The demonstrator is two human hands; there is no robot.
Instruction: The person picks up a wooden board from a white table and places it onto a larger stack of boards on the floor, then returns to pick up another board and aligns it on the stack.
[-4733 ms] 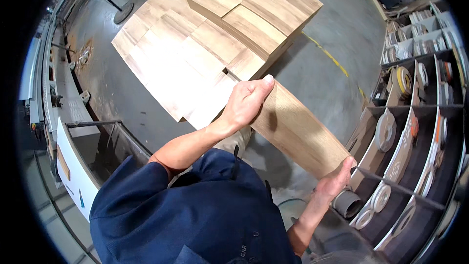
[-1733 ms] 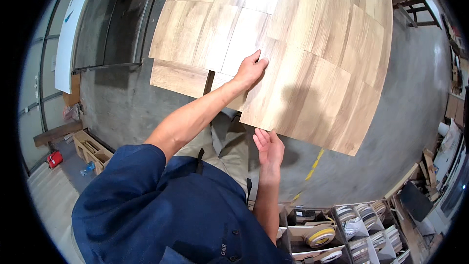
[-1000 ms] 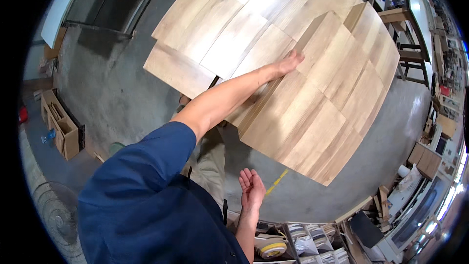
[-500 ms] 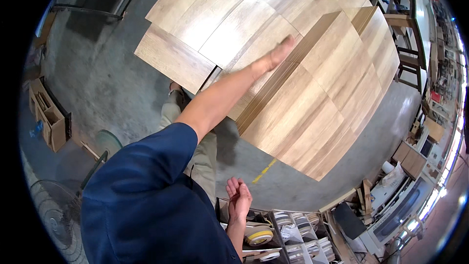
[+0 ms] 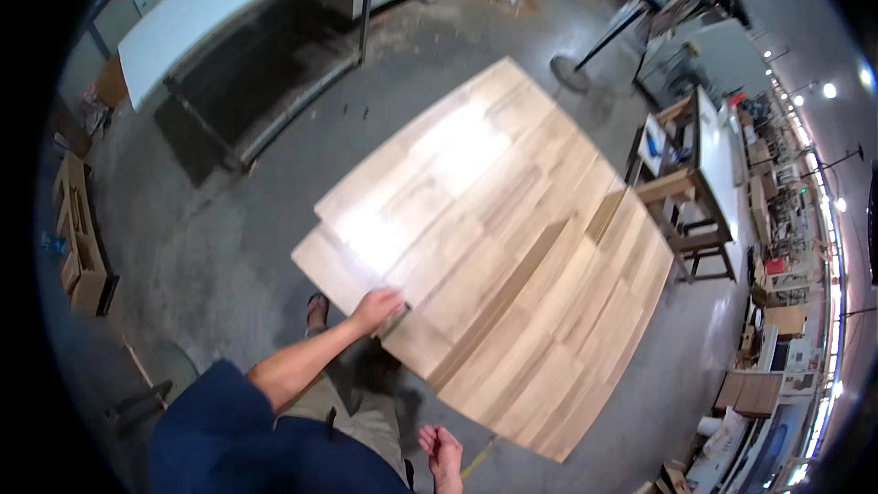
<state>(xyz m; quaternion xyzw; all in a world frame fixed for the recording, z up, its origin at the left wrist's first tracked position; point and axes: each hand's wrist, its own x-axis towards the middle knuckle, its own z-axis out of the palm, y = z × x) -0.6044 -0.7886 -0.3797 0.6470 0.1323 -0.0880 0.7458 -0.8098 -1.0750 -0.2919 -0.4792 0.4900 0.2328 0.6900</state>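
Observation:
Wood-grain panels (image 5: pixel 498 197) lie in broad stacks before me, pale tan with darker streaks. On the right, a raised stack (image 5: pixel 540 334) stands higher than the flat ones beside it. My left hand (image 5: pixel 377 309) is closed at the near edge of the panels, by a dark notch between two of them. Its fingers are blurred, and I cannot make out what is in them. Low in the view, near my body, my right hand (image 5: pixel 442 448) hangs apart from the panels, its fingers loosely curled and nothing visible in it.
A white-topped bench (image 5: pixel 247 5) stands at the far left. Wooden-framed tables (image 5: pixel 686 187) sit beyond the panels on the right. A stand with a round base (image 5: pixel 571 74) is at the back. Cardboard boxes (image 5: pixel 84 242) lie at the left edge.
My view has swung up and back, showing more of the room. My left hand has come from beside the raised stack to the panels' near edge, its fingers now closed. My right hand stays low.

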